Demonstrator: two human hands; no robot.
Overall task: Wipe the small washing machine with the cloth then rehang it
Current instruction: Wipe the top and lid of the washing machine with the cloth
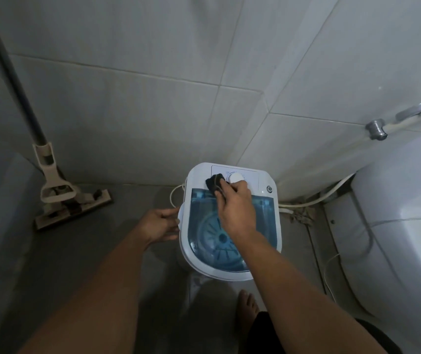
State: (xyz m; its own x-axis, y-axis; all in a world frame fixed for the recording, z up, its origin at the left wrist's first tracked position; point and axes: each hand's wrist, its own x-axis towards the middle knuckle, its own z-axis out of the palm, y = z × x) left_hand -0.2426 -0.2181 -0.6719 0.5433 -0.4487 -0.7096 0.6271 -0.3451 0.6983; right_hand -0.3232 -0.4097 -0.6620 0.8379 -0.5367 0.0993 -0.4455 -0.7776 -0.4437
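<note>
Currently: my right hand [235,208], grip clamped on the dark cloth [214,183], wipes the washing machine [229,273] control panel; left hand [162,226], grip apart, steadies its side. Outstanding, by my judgement: remaining surfaces, rehanging.

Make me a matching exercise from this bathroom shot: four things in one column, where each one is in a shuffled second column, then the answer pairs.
Things
1. dark cloth
2. left hand
3. mop
4. white dial

Places
A. leaning against the tiled wall, head on the floor, left of the washing machine
B. on the machine's control panel, just right of the cloth
C. gripped in the right hand, pressed on the control panel
D. against the machine's left side

Pairs: 1-C, 2-D, 3-A, 4-B
</note>
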